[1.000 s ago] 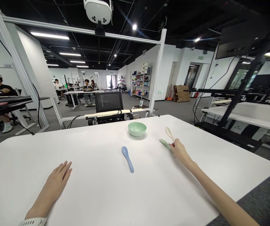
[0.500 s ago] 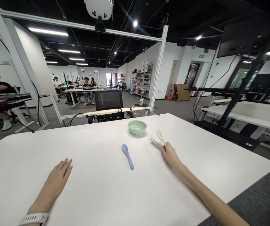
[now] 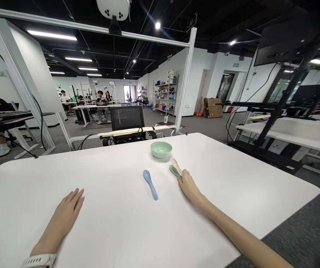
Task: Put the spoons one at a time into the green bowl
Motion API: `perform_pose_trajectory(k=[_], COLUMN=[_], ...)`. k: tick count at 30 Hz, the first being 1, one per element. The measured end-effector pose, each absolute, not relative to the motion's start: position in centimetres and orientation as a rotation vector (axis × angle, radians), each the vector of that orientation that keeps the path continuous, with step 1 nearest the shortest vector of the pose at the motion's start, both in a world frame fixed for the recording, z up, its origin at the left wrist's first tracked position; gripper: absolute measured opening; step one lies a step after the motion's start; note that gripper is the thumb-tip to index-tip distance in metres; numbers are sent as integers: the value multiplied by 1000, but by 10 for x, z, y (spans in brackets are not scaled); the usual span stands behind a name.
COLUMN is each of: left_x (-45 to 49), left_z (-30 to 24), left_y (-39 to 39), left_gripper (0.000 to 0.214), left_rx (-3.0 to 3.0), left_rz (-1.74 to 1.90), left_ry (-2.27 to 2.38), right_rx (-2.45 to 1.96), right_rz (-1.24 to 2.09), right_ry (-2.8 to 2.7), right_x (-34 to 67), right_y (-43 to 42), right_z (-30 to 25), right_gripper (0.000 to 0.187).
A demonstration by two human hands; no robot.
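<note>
My right hand (image 3: 190, 185) is closed around the handles of a cream spoon (image 3: 176, 164) and a green spoon (image 3: 174, 171), low over the table. Their bowls stick out of my fingers toward the upper left; the handles are mostly hidden in the hand. A blue spoon (image 3: 150, 185) lies by itself on the table, left of that hand. Beyond the spoons stands a light green bowl (image 3: 161, 150), upright, with none of the spoons touching it. On the left, my left hand (image 3: 67, 210) rests flat with its fingers stretched out, holding nothing.
The white table (image 3: 115, 223) has rounded corners. A metal frame (image 3: 186, 74) rises past its far edge, with a black chair (image 3: 127, 118) behind. At the right stands a black monitor stand (image 3: 274, 108). Several people sit at desks farther back.
My right hand has moved left with the cream and green spoons, whose bowls are now closer together. My left hand stays where it was. The camera view has shifted slightly.
</note>
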State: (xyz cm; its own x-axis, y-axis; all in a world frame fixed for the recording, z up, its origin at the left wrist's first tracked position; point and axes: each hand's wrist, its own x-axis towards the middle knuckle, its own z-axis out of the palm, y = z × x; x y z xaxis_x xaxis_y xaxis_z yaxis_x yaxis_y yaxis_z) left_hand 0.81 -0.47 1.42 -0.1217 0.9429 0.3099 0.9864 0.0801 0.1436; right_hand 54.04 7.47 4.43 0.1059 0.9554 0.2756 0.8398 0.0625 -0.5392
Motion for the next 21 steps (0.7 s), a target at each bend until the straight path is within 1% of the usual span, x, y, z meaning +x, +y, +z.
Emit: perform_pose_trajectory(k=[6, 13, 21], left_x=[9, 11, 15], left_z=[13, 16, 19], left_y=[-5, -6, -8], left_gripper=[70, 71, 74], left_rx=[-1978, -1982, -1981], left_rz=[-493, -498, -490], left_ry=[-2206, -2226, -2247], right_rx=[-1771, -1701, -1666], right_rz=[207, 188, 213], right_ry=[-1773, -1741, -1713], right_x=[543, 548, 545], right_y=[77, 79, 83], right_z=[40, 35, 36], right_gripper=[25, 17, 17])
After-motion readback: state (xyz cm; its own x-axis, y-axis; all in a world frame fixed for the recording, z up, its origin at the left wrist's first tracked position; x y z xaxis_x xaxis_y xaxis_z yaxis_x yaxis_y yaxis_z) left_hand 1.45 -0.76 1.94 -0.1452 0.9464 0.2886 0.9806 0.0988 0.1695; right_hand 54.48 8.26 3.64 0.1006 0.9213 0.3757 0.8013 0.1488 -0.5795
